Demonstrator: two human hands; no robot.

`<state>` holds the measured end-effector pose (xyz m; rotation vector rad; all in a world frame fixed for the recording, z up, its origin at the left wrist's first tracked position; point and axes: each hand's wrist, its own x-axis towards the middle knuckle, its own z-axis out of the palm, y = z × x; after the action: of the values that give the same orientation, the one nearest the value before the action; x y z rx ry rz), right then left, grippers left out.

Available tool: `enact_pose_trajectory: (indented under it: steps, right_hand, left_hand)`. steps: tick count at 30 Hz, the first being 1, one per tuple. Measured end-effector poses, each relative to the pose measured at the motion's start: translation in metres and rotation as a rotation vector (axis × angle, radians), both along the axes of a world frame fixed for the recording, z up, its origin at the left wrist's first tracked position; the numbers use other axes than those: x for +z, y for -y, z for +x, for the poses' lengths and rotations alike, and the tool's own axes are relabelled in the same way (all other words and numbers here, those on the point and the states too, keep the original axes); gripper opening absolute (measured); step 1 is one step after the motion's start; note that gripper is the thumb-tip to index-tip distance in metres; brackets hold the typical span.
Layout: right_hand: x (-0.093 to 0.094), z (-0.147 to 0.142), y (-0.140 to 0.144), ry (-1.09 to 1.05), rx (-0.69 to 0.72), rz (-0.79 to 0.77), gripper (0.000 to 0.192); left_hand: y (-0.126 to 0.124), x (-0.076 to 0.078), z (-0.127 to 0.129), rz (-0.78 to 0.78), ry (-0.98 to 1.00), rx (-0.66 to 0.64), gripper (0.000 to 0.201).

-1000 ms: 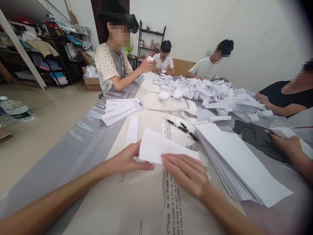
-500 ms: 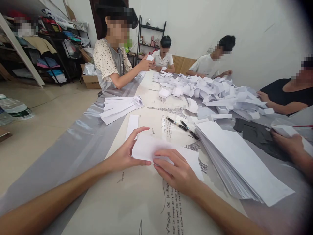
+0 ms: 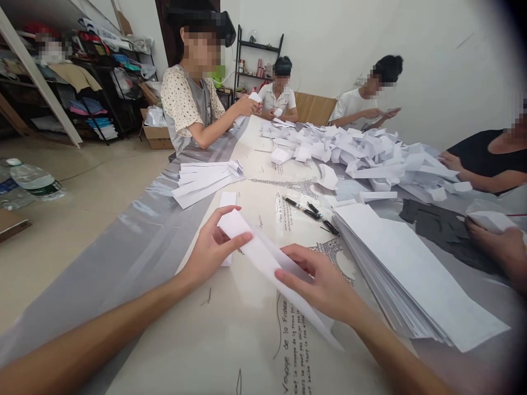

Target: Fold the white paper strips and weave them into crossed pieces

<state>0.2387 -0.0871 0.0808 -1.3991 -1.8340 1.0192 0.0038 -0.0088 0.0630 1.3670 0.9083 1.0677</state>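
Observation:
My left hand (image 3: 214, 247) pinches the far end of a long white paper strip (image 3: 263, 257), folded lengthwise and lifted off the table. My right hand (image 3: 325, 285) grips the same strip near its middle, thumb on top. The strip's near end points down toward the printed table cover (image 3: 230, 340). A single folded strip (image 3: 228, 202) lies flat just beyond my left hand. To the right sits a thick stack of white sheets (image 3: 403, 269).
Two black pens (image 3: 313, 211) lie beyond the strip. A fan of folded strips (image 3: 206, 178) lies at the left, and a big heap of folded paper (image 3: 362, 153) covers the far table. Several people sit around it; another person's hand (image 3: 498, 247) holds paper at the right. A water bottle (image 3: 35, 181) is on the left.
The sheet, flat under both hands before, is now folded into a narrow strip and raised off the table. My left hand shifted to its far end.

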Motion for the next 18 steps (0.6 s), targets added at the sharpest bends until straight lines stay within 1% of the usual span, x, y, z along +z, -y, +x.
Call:
enact_pose_trajectory:
  steps: [2, 4, 6, 7, 12, 16, 18]
  right_hand:
    - [0.001, -0.006, 0.0, -0.116, -0.044, -0.081, 0.021]
    - [0.0, -0.011, 0.0, -0.205, -0.096, -0.134, 0.025]
    - [-0.002, -0.015, 0.0, -0.257, -0.122, -0.172, 0.028]
    - [-0.004, -0.016, 0.0, -0.272, -0.126, -0.183, 0.029]
    - [-0.006, -0.018, -0.001, -0.321, -0.069, -0.185, 0.025]
    - [-0.006, -0.018, 0.0, -0.352, -0.072, -0.276, 0.028]
    - [-0.005, -0.018, 0.001, -0.354, -0.063, -0.296, 0.031]
  left_hand:
    - [0.002, -0.001, 0.003, -0.034, 0.036, -0.023, 0.057]
    - [0.005, -0.002, 0.007, -0.06, 0.04, -0.085, 0.046]
    - [0.008, -0.001, 0.009, -0.067, 0.018, -0.117, 0.035]
    - [0.01, -0.001, 0.009, -0.063, 0.014, -0.111, 0.032]
    - [0.013, -0.001, 0.01, -0.07, 0.021, -0.039, 0.028]
    - [0.012, -0.002, 0.01, -0.098, 0.08, -0.054, 0.029]
    - [0.009, -0.001, 0.008, -0.12, 0.131, -0.051, 0.03]
